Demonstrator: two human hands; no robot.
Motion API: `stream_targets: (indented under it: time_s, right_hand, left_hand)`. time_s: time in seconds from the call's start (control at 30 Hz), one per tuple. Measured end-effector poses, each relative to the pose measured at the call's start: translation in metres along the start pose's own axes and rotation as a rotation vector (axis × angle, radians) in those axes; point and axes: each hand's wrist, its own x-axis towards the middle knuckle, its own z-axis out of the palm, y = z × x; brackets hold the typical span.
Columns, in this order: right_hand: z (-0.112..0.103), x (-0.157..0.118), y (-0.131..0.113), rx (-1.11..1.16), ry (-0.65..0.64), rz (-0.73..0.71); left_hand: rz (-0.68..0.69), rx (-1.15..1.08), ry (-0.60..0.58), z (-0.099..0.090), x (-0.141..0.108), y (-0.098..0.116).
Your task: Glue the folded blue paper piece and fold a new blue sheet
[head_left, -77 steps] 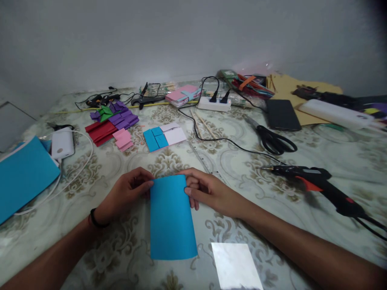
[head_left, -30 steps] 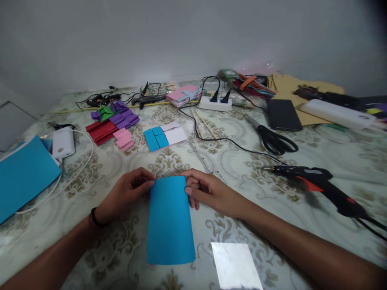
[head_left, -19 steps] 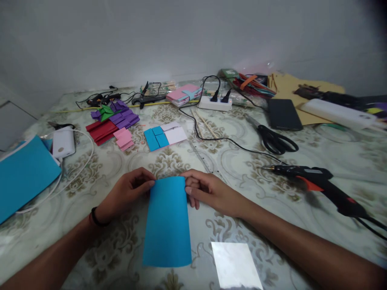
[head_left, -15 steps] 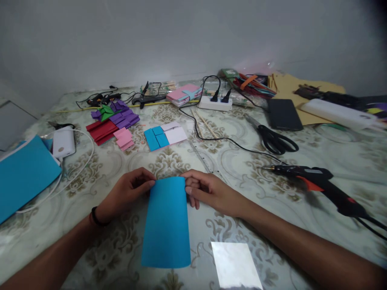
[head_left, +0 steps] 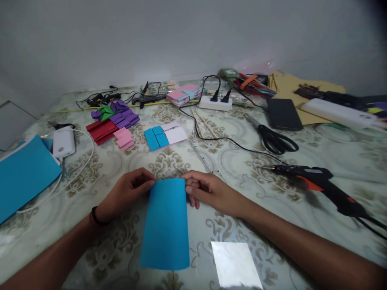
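Note:
A blue paper sheet (head_left: pixel 166 225), slightly curved, lies lengthwise in front of me on the patterned tablecloth. Its far left corner is pinched between the thumb and fingers of my left hand (head_left: pixel 128 191), which has a dark band at the wrist. At the far right corner, my right hand (head_left: pixel 211 193) grips the edge in the same way, its lower fingers curled beside the paper. A white square sheet (head_left: pixel 236 265) rests at the near right. Beyond my hands lies a card with blue and white folded pieces (head_left: pixel 165 136).
Black scissors (head_left: pixel 276 139) and a glue gun (head_left: pixel 314 177) lie to the right, with a cable running from a power strip (head_left: pixel 215 103). Folded coloured papers (head_left: pixel 101 131) sit back left; a blue stack (head_left: pixel 27 173) and white power bank (head_left: pixel 63 141) are left.
The near end of the blue sheet has shifted slightly left and toward me, and its far edge has dipped a little. Both hands keep their grip in nearly the same place.

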Motion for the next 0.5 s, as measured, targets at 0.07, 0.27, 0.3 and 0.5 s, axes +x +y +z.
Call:
stream_targets:
  time_s: [0.07,0.27,0.3,0.5]
  right_hand:
    - [0.0002,0.0002,-0.0008,-0.009,-0.001,0.002]
    - [0.0001,-0.0009,-0.0038,-0.031,0.009,0.016]
    - [0.0001,-0.0011,-0.0038,-0.032,0.008,0.016]
    - [-0.0001,-0.0009,-0.0029,-0.045,0.005,0.012]
  left_hand:
    - [0.001,0.004,0.000,0.0000,0.0002,-0.0004]
    - [0.003,0.007,-0.016,-0.0012,-0.0004,-0.0028]
    - [0.005,0.007,-0.018,-0.0014,-0.0006,-0.0032]
    - [0.009,0.014,-0.020,-0.0012,0.0005,-0.0036]
